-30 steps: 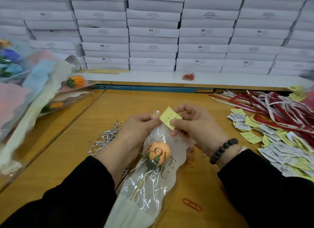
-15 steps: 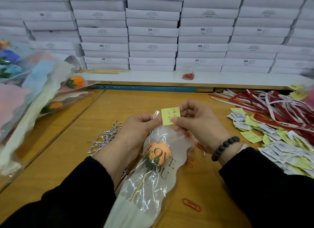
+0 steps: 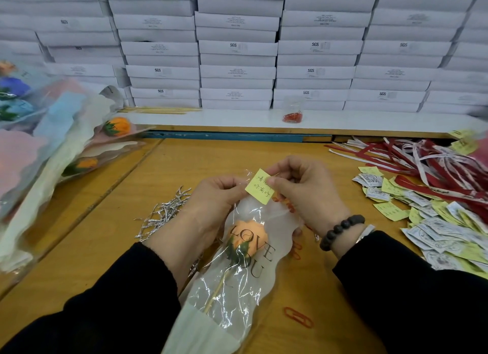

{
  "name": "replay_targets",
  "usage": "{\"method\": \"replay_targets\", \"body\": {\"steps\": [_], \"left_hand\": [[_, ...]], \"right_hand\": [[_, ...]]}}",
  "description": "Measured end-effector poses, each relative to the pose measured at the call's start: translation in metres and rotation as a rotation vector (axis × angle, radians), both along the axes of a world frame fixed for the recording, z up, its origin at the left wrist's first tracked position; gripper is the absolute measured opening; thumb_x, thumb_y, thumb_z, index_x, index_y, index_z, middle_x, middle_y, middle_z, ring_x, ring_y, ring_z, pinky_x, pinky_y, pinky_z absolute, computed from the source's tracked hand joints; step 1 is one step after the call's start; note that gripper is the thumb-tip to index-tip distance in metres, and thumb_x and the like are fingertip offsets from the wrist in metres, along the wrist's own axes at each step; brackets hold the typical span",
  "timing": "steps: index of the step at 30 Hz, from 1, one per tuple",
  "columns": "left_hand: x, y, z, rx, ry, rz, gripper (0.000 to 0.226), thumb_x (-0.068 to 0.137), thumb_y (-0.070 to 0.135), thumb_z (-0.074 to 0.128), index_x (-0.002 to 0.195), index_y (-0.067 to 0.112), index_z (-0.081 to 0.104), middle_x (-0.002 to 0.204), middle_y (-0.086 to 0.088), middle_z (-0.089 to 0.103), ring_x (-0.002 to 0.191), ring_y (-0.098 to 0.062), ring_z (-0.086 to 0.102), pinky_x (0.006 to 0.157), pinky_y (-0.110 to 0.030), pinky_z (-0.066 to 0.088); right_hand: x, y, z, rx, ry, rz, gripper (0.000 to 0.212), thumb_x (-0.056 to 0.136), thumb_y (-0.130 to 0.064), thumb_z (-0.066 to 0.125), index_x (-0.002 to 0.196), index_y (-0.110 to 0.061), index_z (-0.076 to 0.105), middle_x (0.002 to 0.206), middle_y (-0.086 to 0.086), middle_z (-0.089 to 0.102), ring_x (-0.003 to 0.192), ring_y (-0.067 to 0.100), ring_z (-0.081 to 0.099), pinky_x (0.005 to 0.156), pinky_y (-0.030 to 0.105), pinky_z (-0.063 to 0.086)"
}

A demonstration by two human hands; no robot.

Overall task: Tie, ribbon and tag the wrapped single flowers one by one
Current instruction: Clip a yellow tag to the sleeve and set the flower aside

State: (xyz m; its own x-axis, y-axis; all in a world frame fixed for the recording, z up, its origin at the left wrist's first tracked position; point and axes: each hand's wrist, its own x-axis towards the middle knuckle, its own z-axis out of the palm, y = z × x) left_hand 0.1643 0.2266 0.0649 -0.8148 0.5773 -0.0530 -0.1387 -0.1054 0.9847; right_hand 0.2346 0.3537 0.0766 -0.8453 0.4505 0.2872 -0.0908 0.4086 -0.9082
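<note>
Since the earlier frames the yellow tag (image 3: pixel 260 186) has turned from lying square to standing tilted on a corner, and the right hand (image 3: pixel 303 190) has shifted slightly up the sleeve's top edge; the left hand (image 3: pixel 219 197) and the wrapped flower (image 3: pixel 245 248) lie much as before. The flower, an orange bloom in a clear sleeve printed "LOVE YOU", lies on the table (image 3: pixel 105 248) directly before the person, stem toward the body, mouth of the sleeve pointing away. The right grip is a pinch of thumb and forefinger on the tag's right edge; the left grip pinches the sleeve's upper film just beside the tag's left edge.

The step in hand appears to be tagging: fixing the handwritten note to the top of the sleeve. To do it well, the left hand should hold the film taut and flat so that the tag meets one layer without creases, and the written face should stay outward and readable. Whether a fastener is already in the right hand cannot be told; red paper clips (image 3: pixel 298 318) lie near on the table, and one would likely serve. Silver twist ties (image 3: pixel 163 213) lie just left of the left wrist, ribbons (image 3: pixel 422 163) and spare tags (image 3: pixel 435 221) to the right, finished flowers (image 3: pixel 66 147) at far left.
</note>
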Motion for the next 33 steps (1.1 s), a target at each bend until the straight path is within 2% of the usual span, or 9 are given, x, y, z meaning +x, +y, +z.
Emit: {"method": "replay_targets", "body": {"steps": [5,10,16,19,23,26,29,31,33], "left_hand": [[-0.001,0.001,-0.001,0.009,-0.022,0.008,0.007,0.083,0.003,0.061,0.079,0.001,0.066,0.073,-0.012,0.066,0.060,-0.019,0.059,0.053,-0.023,0.049],[-0.001,0.000,0.000,0.000,-0.034,0.000,0.007,0.082,0.007,0.063,0.080,0.001,0.067,0.069,-0.009,0.068,0.053,-0.015,0.060,0.048,-0.021,0.049],[0.001,0.001,0.001,0.005,-0.013,-0.035,0.011,0.075,0.015,0.066,0.076,0.004,0.068,0.064,-0.007,0.068,0.050,-0.013,0.061,0.046,-0.019,0.049],[0.001,0.001,0.000,0.005,-0.009,-0.033,0.011,0.082,0.011,0.062,0.073,0.004,0.065,0.056,-0.004,0.065,0.044,-0.010,0.058,0.041,-0.017,0.046],[0.002,0.002,-0.001,-0.024,0.012,-0.025,0.014,0.088,0.007,0.057,0.079,0.001,0.066,0.061,-0.007,0.065,0.047,-0.012,0.057,0.044,-0.018,0.047],[0.000,0.002,0.000,-0.058,0.009,-0.026,0.023,0.088,0.021,0.059,0.077,0.003,0.066,0.065,-0.009,0.064,0.050,-0.015,0.057,0.048,-0.020,0.047],[0.000,0.002,0.003,-0.085,-0.021,0.004,0.044,0.081,0.045,0.060,0.082,0.001,0.064,0.084,-0.020,0.057,0.071,-0.028,0.049,0.065,-0.036,0.040],[0.000,0.001,0.002,-0.051,0.011,-0.011,0.048,0.073,0.039,0.066,0.087,-0.007,0.062,0.080,-0.020,0.058,0.066,-0.026,0.052,0.061,-0.033,0.042],[-0.001,0.001,0.000,-0.022,0.046,-0.039,0.023,0.076,0.019,0.068,0.080,-0.003,0.063,0.066,-0.011,0.064,0.050,-0.016,0.058,0.048,-0.022,0.047]], "right_hand": [[0.001,0.003,0.000,-0.059,0.039,0.034,0.007,0.082,-0.007,0.067,0.078,-0.012,0.065,0.066,-0.001,0.063,0.046,-0.002,0.052,0.049,0.011,0.046],[0.001,0.003,0.000,-0.232,0.037,0.051,0.010,0.084,-0.012,0.065,0.075,-0.015,0.066,0.070,-0.001,0.067,0.054,0.003,0.056,0.054,0.015,0.049],[-0.003,-0.001,-0.003,-0.079,-0.043,0.025,0.008,0.087,-0.017,0.062,0.079,-0.014,0.062,0.083,0.001,0.066,0.073,0.004,0.062,0.060,0.012,0.052],[-0.004,-0.001,-0.005,-0.094,-0.035,0.004,0.006,0.086,-0.013,0.064,0.084,-0.007,0.063,0.087,0.010,0.069,0.074,0.009,0.065,0.062,0.016,0.053],[-0.005,-0.002,-0.007,-0.094,0.003,-0.041,0.005,0.084,-0.009,0.065,0.083,-0.005,0.063,0.087,0.014,0.068,0.075,0.014,0.064,0.060,0.016,0.052],[-0.006,-0.002,-0.008,-0.071,0.011,-0.063,0.003,0.084,-0.006,0.065,0.082,-0.005,0.062,0.085,0.014,0.067,0.074,0.014,0.063,0.062,0.019,0.052],[-0.007,-0.003,-0.009,-0.060,0.028,-0.082,0.009,0.083,-0.003,0.064,0.076,-0.008,0.060,0.078,0.009,0.064,0.070,0.011,0.061,0.059,0.020,0.052],[-0.007,-0.005,-0.010,-0.042,0.040,-0.090,0.010,0.082,-0.003,0.065,0.075,-0.009,0.060,0.073,0.004,0.062,0.066,0.008,0.059,0.056,0.017,0.050],[-0.007,-0.006,-0.011,-0.030,0.049,-0.092,0.009,0.082,-0.004,0.065,0.076,-0.008,0.061,0.071,0.004,0.061,0.066,0.011,0.059,0.057,0.020,0.050]]}}
